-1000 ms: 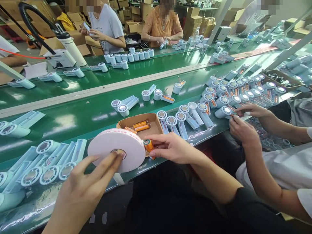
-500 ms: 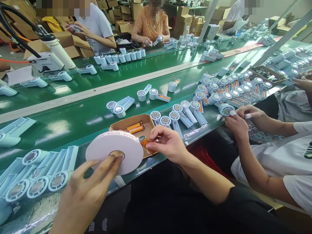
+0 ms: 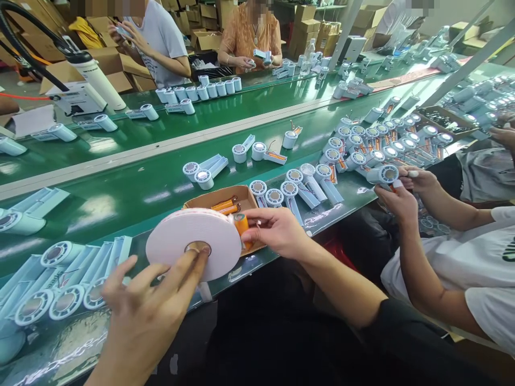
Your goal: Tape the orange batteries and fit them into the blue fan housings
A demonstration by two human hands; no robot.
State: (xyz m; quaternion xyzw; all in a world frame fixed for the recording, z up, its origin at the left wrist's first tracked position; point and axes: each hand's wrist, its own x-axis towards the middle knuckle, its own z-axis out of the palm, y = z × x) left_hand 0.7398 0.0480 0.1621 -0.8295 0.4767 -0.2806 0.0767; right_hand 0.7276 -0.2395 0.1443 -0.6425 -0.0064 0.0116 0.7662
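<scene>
My left hand (image 3: 148, 303) has two fingers pushed into the core of a wide white tape roll (image 3: 167, 241), holding it tilted over the bench edge. The other fingers are spread beside the roll. Between thumb and fingers, my right hand (image 3: 281, 231) grips an orange battery (image 3: 242, 229) with a small white connector by the thumb. The battery stands nearly upright at the roll's right edge, seemingly touching the tape. Behind the roll is a cardboard tray (image 3: 248, 197) with a few more orange batteries (image 3: 225, 206), partly hidden by the roll.
Light blue fan housings (image 3: 66, 301) lie at the left, and more (image 3: 289, 188) stand right of the tray. Several others rest on the green conveyor belt (image 3: 100, 206). At the right, a co-worker's hands (image 3: 396, 201) hold a housing. More people sit across the belt.
My right hand has turned the battery more upright and brought it against the roll's edge. The roll sits slightly farther right in view. The co-worker at the right has lifted and turned a housing.
</scene>
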